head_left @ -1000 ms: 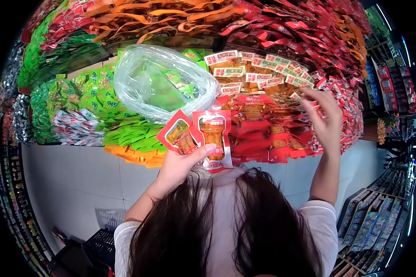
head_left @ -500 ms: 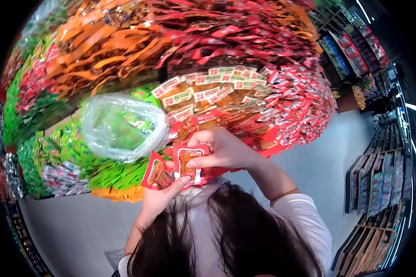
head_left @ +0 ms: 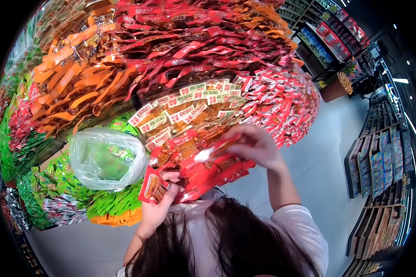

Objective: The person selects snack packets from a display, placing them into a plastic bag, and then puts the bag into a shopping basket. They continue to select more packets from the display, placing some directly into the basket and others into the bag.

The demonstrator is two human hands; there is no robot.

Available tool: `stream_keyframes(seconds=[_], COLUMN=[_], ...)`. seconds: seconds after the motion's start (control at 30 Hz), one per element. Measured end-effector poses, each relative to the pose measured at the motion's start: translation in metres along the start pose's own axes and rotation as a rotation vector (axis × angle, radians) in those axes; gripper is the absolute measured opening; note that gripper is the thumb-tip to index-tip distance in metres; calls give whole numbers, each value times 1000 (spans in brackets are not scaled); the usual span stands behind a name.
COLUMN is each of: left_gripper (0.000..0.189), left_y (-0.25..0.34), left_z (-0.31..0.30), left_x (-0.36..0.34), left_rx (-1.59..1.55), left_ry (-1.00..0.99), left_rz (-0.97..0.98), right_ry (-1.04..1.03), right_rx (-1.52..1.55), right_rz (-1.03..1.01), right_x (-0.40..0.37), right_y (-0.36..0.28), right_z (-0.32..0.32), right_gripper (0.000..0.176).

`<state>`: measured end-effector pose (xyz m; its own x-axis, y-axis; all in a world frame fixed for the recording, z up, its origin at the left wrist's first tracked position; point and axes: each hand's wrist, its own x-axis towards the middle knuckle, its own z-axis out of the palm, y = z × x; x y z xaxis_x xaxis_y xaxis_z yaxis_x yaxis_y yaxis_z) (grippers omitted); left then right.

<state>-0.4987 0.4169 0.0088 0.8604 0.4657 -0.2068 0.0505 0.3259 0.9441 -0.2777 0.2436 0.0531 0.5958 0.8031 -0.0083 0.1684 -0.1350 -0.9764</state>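
My left hand (head_left: pixel 158 208) is closed on a red snack packet (head_left: pixel 152 188) with a brown food picture, held upright at the front edge of the display. My right hand (head_left: pixel 259 147), smeared by motion, grips another red snack packet (head_left: pixel 223 147) above the pile of red packets (head_left: pixel 203 177). A white blur shows at that packet's lower end. To the left of my hands, a clear plastic bag (head_left: pixel 81 161) lies wide open on green packets, which show through it.
Orange packets (head_left: pixel 78 99) and dark red packets (head_left: pixel 185 51) fill the back. Packets with cream labels (head_left: pixel 189 106) lie in the middle, small red-and-white packets (head_left: pixel 282 101) at right. Green packets (head_left: pixel 115 201) line the front left. Grey floor (head_left: pixel 309 175) and shelves (head_left: pixel 379 161) are to the right.
My right hand has moved right, away from my left hand, taking one red packet with it. The other packet stays in my left hand. The view has shifted, too.
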Motion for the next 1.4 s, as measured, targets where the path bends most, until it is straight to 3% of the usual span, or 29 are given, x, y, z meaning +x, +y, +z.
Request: stream_keyframes(seconds=[0.1, 0.2, 0.27, 0.3, 0.37, 0.4, 0.5, 0.73, 0.97, 1.07, 1.13, 1.33, 1.4], left_gripper=[40, 51, 58, 58, 60, 61, 65, 64, 60, 59, 58, 58, 58], left_y=[-7, -17, -19, -20, -21, -18, -19, -15, -13, -13, -13, -12, -14], left_z=[-12, -23, -30, -31, -33, -34, -32, -30, -33, -31, -31, -28, -27], left_x=[-1, -9, -14, -16, -19, -20, -21, -25, -27, -27, -26, -23, -23], left_rx=[-129, -140, -193, -195, -224, -214, -228, -246, -313, -323, -330, -315, -321], left_ry=[-82, -61, -49, -49, 23, 46, 180, 214, 199, 206, 211, 195, 211], left_rz=[1, -73, -74, -68, -32, -50, -55, -67, -71, -64, -62, -58, -55], right_ry=[365, 637, 711, 710, 684, 596, 463, 248, 274, 310, 246, 201, 161], right_rx=[113, -251, -434, -435, -821, -872, -977, -1052, -844, -882, -518, -344, -469], right_rz=[-269, -440, -434, -441, -267, -276, -243, -102, -114, -244, -128, 4, -41], right_x=[2, 13, 19, 23, 30, 36, 56, 94, 107, 103, 102, 100, 103], right_y=[-2, 4, 11, 7, 1, 0, 6, 10, 34, 50, 53, 49, 62], right_z=[-57, -126, -173, -185, -201, -208, -227, -243, -243, -259, -265, -249, -242], right_gripper=[23, 24, 23, 23, 21, 23, 28, 28, 29, 27, 24, 20, 21])
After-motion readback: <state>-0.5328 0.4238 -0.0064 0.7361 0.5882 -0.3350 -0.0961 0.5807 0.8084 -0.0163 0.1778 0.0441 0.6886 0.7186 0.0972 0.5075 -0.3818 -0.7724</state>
